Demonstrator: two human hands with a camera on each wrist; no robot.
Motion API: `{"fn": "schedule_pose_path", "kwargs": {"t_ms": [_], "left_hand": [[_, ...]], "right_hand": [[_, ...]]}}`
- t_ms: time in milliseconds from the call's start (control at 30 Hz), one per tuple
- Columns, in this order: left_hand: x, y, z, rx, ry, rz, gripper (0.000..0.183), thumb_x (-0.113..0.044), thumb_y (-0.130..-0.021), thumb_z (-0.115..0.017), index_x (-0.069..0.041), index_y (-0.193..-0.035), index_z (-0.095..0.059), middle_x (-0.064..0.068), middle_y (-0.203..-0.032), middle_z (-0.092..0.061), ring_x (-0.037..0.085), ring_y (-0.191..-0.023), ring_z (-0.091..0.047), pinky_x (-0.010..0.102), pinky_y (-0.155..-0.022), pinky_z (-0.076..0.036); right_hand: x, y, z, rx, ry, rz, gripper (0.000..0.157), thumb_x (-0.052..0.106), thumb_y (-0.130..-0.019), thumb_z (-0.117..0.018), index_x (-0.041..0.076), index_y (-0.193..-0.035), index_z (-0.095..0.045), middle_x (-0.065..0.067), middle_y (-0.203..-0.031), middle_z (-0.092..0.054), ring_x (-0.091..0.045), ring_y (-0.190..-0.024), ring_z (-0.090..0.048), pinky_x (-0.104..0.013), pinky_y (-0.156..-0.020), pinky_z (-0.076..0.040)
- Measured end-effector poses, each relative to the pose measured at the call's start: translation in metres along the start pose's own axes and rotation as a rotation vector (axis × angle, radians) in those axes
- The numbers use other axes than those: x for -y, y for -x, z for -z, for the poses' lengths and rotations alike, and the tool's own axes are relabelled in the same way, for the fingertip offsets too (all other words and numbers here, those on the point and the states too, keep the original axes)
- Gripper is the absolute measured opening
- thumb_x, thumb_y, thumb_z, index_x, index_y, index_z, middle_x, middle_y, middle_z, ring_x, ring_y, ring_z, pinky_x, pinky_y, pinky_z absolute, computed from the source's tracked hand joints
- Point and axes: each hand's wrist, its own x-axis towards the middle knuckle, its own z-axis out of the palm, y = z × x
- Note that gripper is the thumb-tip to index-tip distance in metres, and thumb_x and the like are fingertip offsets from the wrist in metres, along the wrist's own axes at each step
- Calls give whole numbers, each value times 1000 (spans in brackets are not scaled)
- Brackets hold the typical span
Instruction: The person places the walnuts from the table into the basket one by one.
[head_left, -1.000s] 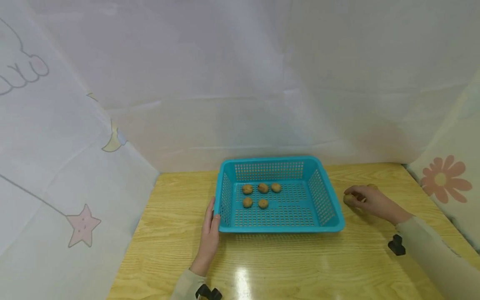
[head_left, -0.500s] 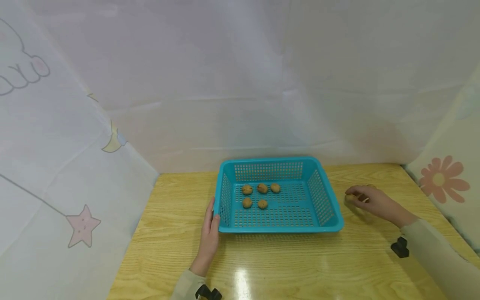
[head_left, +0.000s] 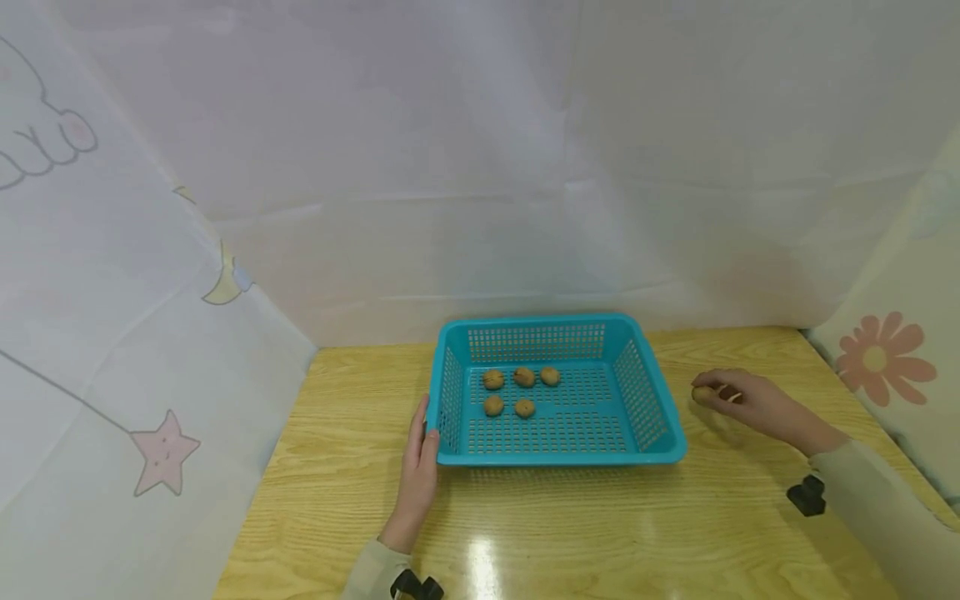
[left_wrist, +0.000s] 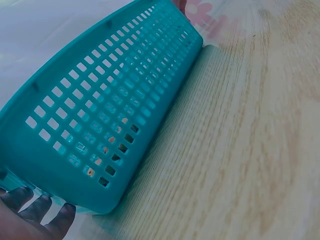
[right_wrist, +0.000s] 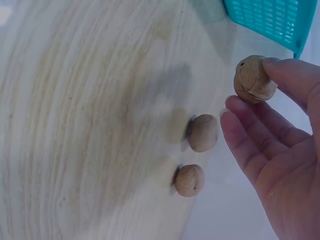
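A walnut point(right_wrist: 254, 80) is pinched between the thumb and fingertips of my right hand point(head_left: 761, 407), to the right of the turquoise plastic basket point(head_left: 558, 458). In the right wrist view two more walnuts, an upper one point(right_wrist: 202, 133) and a lower one point(right_wrist: 189, 180), lie on the table close by the fingers. My left hand point(head_left: 417, 479) rests along the basket's left side, its fingers straight against the outer wall and the thumb at the rim. Inside the basket sit several walnuts point(head_left: 524, 408) in two loose rows, on its left half.
The wooden table point(head_left: 322, 500) runs up to a pale cloth backdrop point(head_left: 480, 208), with side cloths at left and right. Behind the right hand, the table's far edge is close. A black wrist mount point(head_left: 807, 496) sits on the right sleeve.
My right hand has shifted slightly to the right with the walnut pinched. The left hand and the basket have stayed almost where they were.
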Motion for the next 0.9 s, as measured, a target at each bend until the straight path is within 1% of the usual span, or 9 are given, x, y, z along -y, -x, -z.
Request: {"fn": "schedule_pose_path", "kwargs": {"t_ms": [100, 167, 233, 333, 500, 633, 733, 900], "left_hand": [[0, 0, 0, -1, 9, 0, 50, -9, -103, -29, -19, -150, -16, 6, -155, -15, 22, -140, -19, 33, -109, -23], [0, -1, 0, 0, 12, -4, 51, -8, -103, -29, -19, -150, -16, 6, -155, -15, 22, -140, -19, 37, -110, -23], [0, -1, 0, 0, 10, -8, 51, -8, -103, -29, -19, -150, -16, 8, -155, -14, 23, -140, -19, 38, -110, -23], [0, -1, 0, 2, 7, -8, 51, -8, -103, -29, -18, -150, -15, 11, -155, -13, 23, -141, -18, 38, -110, -22], [0, 0, -1, 2, 8, 1, 51, -8, -102, -29, -18, -150, -15, 12, -155, -13, 24, -140, -19, 39, -110, -22], [0, 0, 0, 4, 2, 0, 51, -9, -102, -29, -18, -150, -15, 12, -155, -13, 24, -140, -19, 40, -110, -23], [-1, 1, 0, 5, 0, -3, 51, -8, -103, -29, -19, -150, -15, 12, -155, -13, 24, -140, -19, 40, -110, -23], [-2, 0, 0, 2, 3, 8, 51, -9, -103, -30, -20, -150, -16, 3, -155, -15, 21, -141, -18, 38, -111, -22]], "right_hand": [[3, 0, 3, 5, -13, -8, 26, 22, -93, -60, 17, -118, -60, -5, -112, -62, -10, -86, -59, -26, -66, -51], [5, -1, 6, 4, -12, -8, 26, 22, -93, -60, 17, -118, -60, -6, -113, -62, -11, -86, -59, -26, -65, -51], [8, -1, 8, -1, -11, -3, 26, 21, -92, -60, 18, -118, -60, -6, -114, -61, -12, -86, -60, -27, -66, -51], [12, -2, 12, -8, -6, 4, 26, 21, -92, -61, 19, -118, -60, -6, -115, -61, -12, -86, -60, -26, -66, -51], [16, -3, 18, -28, 20, 33, 27, 20, -91, -62, 21, -118, -60, -3, -113, -61, -8, -87, -59, -27, -68, -52], [21, -6, 22, -25, 26, 50, 28, 20, -91, -62, 19, -119, -60, -1, -113, -61, -7, -89, -58, -28, -71, -52], [27, -9, 25, -20, 22, 72, 28, 18, -91, -61, 18, -120, -59, -2, -113, -61, -7, -89, -58, -27, -71, -52], [39, -15, 31, -10, 2, 110, 28, 14, -91, -61, 17, -119, -59, -3, -113, -62, -6, -89, -58, -26, -71, -52]]}}
